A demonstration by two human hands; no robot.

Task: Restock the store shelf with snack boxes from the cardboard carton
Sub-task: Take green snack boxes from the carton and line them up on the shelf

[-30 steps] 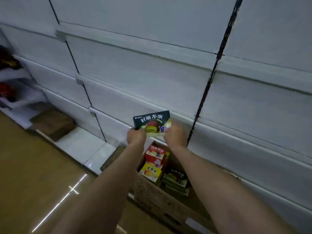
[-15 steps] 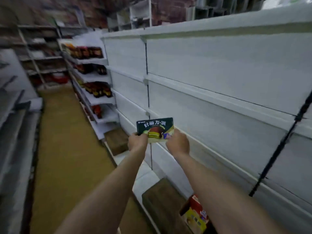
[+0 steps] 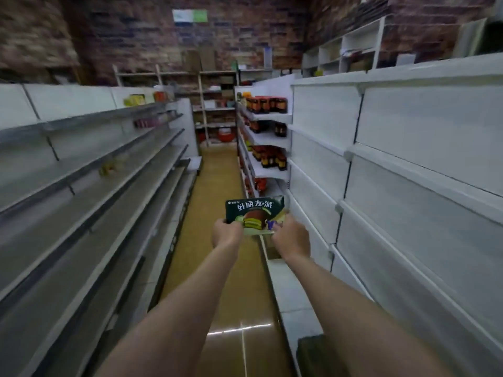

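Both hands hold one snack box (image 3: 254,214) out in front at arm's length, above the yellow floor (image 3: 217,186) of a shop aisle; the left hand (image 3: 227,234) grips the box's lower left corner with its fingers curled round the edge; the right hand (image 3: 291,238) grips the lower right corner the same way. The box is dark green with white lettering and a picture of a layered cake, its printed face turned toward the camera and roughly upright. On the right runs a white shelf unit (image 3: 408,164), its near bays bare; further along, dark bottles (image 3: 268,104) stand in rows on several levels. On the left stand grey shelves (image 3: 95,172), with a few small packets near the far top. A brick wall (image 3: 245,36) closes the aisle; the picture is somewhat blurred.
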